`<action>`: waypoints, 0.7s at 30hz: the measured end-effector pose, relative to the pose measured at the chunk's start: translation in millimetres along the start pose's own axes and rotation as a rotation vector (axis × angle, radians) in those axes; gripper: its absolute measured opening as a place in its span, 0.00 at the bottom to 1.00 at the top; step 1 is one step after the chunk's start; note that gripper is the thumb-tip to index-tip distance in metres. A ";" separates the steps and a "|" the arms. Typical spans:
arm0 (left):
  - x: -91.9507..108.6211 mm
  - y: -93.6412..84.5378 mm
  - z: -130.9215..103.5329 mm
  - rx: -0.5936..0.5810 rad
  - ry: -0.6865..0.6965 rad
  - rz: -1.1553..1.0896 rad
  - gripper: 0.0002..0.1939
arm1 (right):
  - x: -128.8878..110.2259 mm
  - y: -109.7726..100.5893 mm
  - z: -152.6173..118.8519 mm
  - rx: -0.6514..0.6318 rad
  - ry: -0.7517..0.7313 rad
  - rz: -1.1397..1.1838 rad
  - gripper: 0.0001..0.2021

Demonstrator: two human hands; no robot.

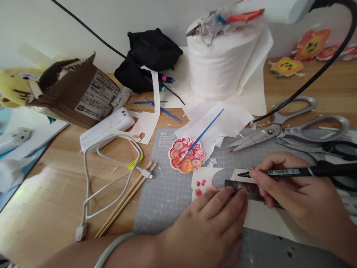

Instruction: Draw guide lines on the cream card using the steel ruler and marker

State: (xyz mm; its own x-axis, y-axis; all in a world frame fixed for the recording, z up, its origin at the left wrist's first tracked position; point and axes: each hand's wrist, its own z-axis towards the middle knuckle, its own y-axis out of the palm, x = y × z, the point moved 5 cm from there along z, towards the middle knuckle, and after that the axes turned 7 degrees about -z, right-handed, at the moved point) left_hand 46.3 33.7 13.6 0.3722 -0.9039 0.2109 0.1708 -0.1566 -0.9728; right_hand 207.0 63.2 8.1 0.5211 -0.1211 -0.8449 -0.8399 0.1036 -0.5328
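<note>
My right hand is closed round a black marker pen, its tip pointing left just above a strip of white paper. Under the pen lies a dark metal ruler along that paper. My left hand lies flat, fingertips pressing on the ruler's left end and the paper below. A paper scrap with red paint marks shows beside its fingers. Beyond it, a red and orange painted paper flower sits on the grey cutting mat, with a blue paintbrush resting across it.
Large metal scissors and black-handled scissors lie at the right. A tissue roll stands behind. To the left are a white power bank, a cable, chopsticks and a cardboard box.
</note>
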 end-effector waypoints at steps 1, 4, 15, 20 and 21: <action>-0.1 0.0 0.0 0.003 0.002 -0.002 0.22 | 0.2 0.4 -0.5 -0.006 -0.005 -0.004 0.11; -0.9 -0.1 -0.1 0.004 0.011 -0.010 0.23 | 4.6 1.5 -3.7 -0.043 0.005 -0.009 0.10; -1.0 -0.2 -0.2 -0.017 0.009 -0.003 0.24 | 2.5 1.4 -4.5 -0.062 -0.106 -0.109 0.07; -1.5 -0.8 0.2 0.009 -0.006 0.002 0.24 | 1.8 1.3 -4.4 -0.070 -0.153 -0.164 0.07; -1.6 -0.9 0.2 0.013 -0.003 0.001 0.24 | 2.0 1.4 -4.3 -0.070 -0.154 -0.165 0.06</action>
State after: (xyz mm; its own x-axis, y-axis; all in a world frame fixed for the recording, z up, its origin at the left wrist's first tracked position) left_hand 45.7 35.4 14.1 0.3754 -0.9027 0.2104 0.1824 -0.1506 -0.9716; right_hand 206.2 58.9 5.9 0.6646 0.0218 -0.7469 -0.7472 0.0253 -0.6642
